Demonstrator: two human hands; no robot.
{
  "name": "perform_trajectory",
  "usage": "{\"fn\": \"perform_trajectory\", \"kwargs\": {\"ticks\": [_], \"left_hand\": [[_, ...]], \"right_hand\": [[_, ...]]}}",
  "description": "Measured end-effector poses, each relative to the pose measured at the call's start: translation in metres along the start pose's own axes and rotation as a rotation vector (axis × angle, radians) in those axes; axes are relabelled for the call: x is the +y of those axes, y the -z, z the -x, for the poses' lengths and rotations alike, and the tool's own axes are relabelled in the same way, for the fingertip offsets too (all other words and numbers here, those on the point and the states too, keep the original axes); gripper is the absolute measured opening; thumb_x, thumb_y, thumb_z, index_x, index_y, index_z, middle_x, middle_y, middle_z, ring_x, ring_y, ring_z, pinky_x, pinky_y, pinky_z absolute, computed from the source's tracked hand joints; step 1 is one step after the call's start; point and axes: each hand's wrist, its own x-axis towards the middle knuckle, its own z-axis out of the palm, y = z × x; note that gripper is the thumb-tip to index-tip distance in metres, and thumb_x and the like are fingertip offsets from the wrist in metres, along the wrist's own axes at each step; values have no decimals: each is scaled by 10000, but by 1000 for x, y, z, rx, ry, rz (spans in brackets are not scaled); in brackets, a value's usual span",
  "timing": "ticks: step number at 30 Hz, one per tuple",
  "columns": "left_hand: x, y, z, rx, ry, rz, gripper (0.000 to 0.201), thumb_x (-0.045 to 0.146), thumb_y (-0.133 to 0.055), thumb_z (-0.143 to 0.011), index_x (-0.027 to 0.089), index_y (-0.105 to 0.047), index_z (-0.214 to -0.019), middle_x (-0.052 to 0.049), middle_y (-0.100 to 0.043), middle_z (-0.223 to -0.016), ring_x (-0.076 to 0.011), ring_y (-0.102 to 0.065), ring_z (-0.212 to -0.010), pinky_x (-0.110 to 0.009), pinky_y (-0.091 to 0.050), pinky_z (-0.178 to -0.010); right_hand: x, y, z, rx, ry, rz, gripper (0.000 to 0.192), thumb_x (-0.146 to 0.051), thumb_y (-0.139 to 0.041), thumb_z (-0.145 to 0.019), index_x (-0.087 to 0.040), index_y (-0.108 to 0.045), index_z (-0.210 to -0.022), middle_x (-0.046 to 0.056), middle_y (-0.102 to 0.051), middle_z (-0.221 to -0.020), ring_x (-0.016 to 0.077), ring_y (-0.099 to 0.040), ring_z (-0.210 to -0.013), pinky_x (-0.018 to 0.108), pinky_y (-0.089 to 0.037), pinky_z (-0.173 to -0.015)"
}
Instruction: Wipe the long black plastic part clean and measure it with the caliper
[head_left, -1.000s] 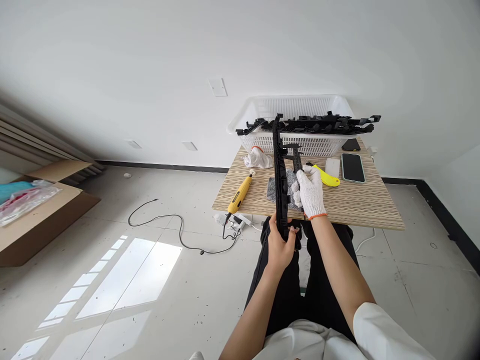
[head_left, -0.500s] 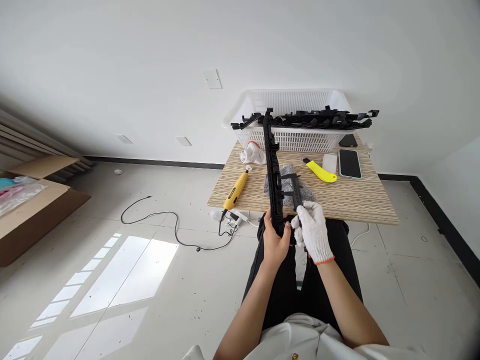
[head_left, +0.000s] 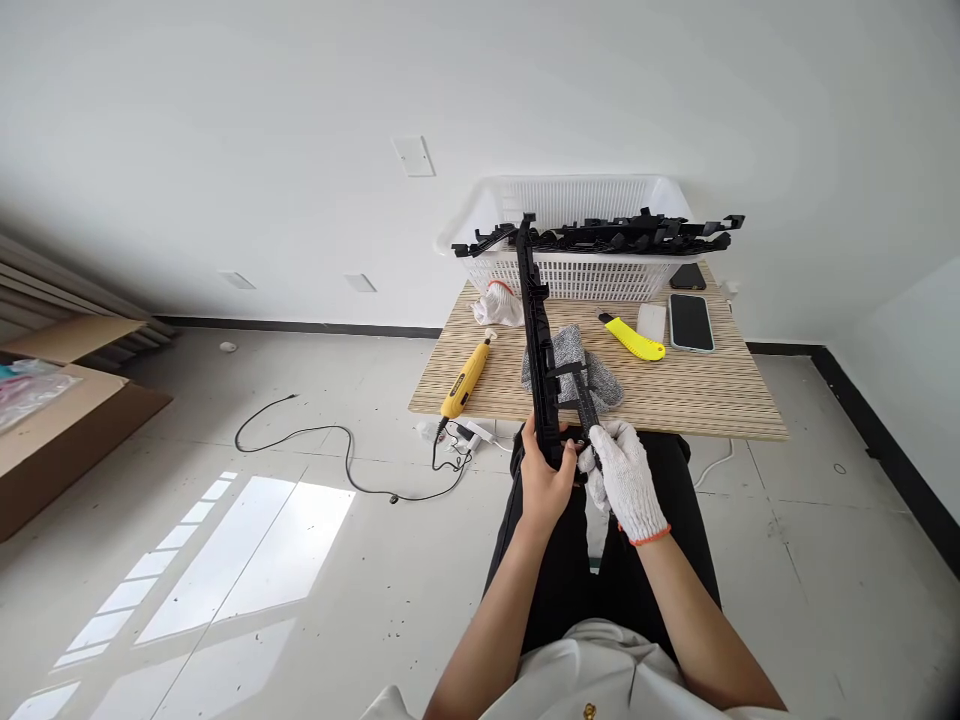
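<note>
Atop white basket (head_left: pixel 525 205), black strips (head_left: pixel 637 235)

Matt black plastic strip (head_left: pixel 538 340); white knitted cloth glove (head_left: pixel 626 480); striped wood-grain worktop (head_left: pixel 697 395); white perforated plastic basket (head_left: pixel 585 275); glossy floor (head_left: pixel 225 560).

On my striped wooden bench (head_left: pixel 697 400) lie a yellow rotary tool (head_left: pixel 465 380), a yellow utility knife (head_left: pixel 634 340), a dark smartphone (head_left: pixel 690 321), a spare white glove (head_left: pixel 495 305) and a white plastic basket (head_left: pixel 577 275). A black cable (head_left: pixel 330 440) crosses the floor.
</note>
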Motion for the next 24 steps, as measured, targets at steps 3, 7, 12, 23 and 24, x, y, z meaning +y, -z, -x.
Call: {"fn": "perform_trajectory", "kwargs": {"ticks": [3,7,12,23,24], "left_hand": [[0,0,-1,0,-9,-10,596,337,-578,-942,240,-308,-1465,-107,-669,-1202,-222,-719,-949,-422,-588,-872],[0,0,-1,3,-24,-12,601,309,-575,-945,240,-306,-1477,-104,-668,-1206,-208,-714,-954,-408,-570,-904],[1,0,-1,5,-51,-10,597,301,-568,-952,231,-306,-1483,-114,-666,-1219,-212,-702,-989,-414,-554,-926],[-2,0,-1,21,-89,-36,568,290,-547,-966,217,-305,-1475,-114,-668,-1208,-237,-649,-1147,-411,-532,-969],[-2,0,-1,22,-87,-35,564,291,-548,-967,218,-308,-1472,-113,-667,-1208,-236,-652,-1140,-411,-533,-968]], "right_hand": [[1,1,0,13,13,-14,339,-559,-589,-871,-258,-433,-887,-51,-636,-629,92,-422,-272,219,-316,-225],[1,0,-1,47,-11,-22,333,-552,-610,-862,-251,-472,-888,-39,-638,-618,91,-429,-285,212,-316,-231],[0,-2,4,98,-38,-26,354,-554,-633,-840,-222,-556,-939,-4,-651,-646,96,-468,-310,208,-335,-248],[-4,-2,11,59,47,40,519,-472,-583,-890,-325,-523,-1383,-55,-623,-689,92,-463,-319,212,-372,-262],[-4,-1,11,51,48,49,531,-474,-583,-889,-337,-511,-1397,-55,-630,-697,94,-470,-324,213,-374,-263]]}}
